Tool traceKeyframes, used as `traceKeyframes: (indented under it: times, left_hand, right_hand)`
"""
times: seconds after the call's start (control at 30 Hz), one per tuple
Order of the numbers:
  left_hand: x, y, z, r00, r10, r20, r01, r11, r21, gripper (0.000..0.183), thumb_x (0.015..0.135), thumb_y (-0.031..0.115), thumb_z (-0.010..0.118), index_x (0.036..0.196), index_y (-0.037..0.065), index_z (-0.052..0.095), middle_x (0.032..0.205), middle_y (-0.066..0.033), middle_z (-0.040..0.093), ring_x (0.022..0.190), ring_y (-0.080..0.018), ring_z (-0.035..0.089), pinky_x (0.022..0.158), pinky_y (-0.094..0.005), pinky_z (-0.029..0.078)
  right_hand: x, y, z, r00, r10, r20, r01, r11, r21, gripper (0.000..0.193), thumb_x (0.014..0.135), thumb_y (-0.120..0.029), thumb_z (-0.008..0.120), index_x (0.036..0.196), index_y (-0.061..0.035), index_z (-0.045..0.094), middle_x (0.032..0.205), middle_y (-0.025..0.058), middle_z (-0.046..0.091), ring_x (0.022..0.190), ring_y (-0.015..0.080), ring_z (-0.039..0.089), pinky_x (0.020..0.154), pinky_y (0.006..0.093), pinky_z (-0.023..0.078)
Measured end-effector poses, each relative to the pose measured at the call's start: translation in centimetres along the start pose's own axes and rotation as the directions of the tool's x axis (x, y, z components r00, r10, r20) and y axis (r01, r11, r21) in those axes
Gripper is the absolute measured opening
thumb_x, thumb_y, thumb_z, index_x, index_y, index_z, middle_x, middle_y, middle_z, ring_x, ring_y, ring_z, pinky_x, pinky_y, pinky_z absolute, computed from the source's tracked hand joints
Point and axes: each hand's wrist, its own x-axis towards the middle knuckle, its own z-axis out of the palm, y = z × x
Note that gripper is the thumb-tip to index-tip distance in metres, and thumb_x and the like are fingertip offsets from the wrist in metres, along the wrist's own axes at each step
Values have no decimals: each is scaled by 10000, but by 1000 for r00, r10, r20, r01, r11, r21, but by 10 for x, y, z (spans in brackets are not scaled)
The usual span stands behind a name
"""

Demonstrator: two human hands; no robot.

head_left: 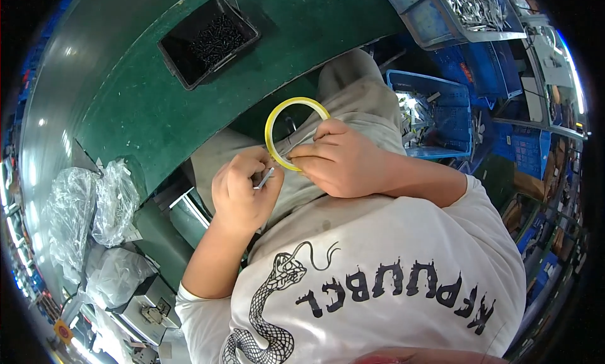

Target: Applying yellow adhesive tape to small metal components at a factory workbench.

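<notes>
Clear plastic bags (72,213) lie far left. A black bin (176,52) of small black parts rests on the green bench (138,112). Left hand (242,190): curled around a slim pale piece (265,177). Right hand (340,161): gripping the yellow ring (269,127) above the lap. Blue crate (459,127): at right.

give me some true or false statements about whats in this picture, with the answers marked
1. The right hand grips a yellow ring. True.
2. The left hand holds nothing. False: a small grey piece shows in its grip.
3. A black bin stands on the green table. True.
4. The black bin is filled with white parts. False: it holds small black parts.
5. Clear plastic bags lie at the left of the picture. True.
6. The person's shirt is plain. False: it bears a snake print and lettering.
</notes>
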Motion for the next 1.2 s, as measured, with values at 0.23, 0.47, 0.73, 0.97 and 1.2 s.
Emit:
traceKeyframes:
  times: [0.23,0.47,0.73,0.97,1.2]
  left_hand:
    - [-4,7,-1,994,-106,21,107,991,-74,408,711,-57,736,958,75,439,847,-63,666,507,-173,558,485,-288,461]
    - [-4,4,-1,986,-156,54,163,967,-194,352,753,-66,724,979,55,483,902,-117,676,665,-200,650,564,-290,516]
    - [0,7,-4,972,-232,-31,216,943,-254,331,778,-58,766,984,32,523,983,-162,714,731,-186,683,604,-254,533]
    - [9,-1,-8,1000,10,-17,-11,996,-90,351,728,-90,779,953,31,540,943,-165,726,793,-246,720,645,-296,566]
    - [7,-4,-8,993,120,-23,-121,992,-43,393,695,-109,774,970,42,538,943,-144,715,769,-253,705,629,-311,560]
  right_hand:
    - [3,1,-9,996,92,5,-92,996,22,246,740,-73,725,981,-41,687,1050,59,696,863,189,625,811,356,450]
    - [7,7,-18,990,120,-70,-116,992,53,243,760,-53,714,998,-37,669,1080,64,694,848,209,635,818,374,458]
    - [7,5,-17,997,69,-30,-66,994,93,230,783,-74,721,1003,-49,661,1084,56,698,859,199,641,819,368,460]
    - [6,7,-15,1000,17,-8,-16,993,114,260,772,-90,734,1020,-53,669,1075,53,701,858,186,638,812,364,469]
    - [5,5,-15,1000,20,9,-21,992,121,236,747,-103,739,973,-54,693,1073,49,702,852,180,633,829,363,461]
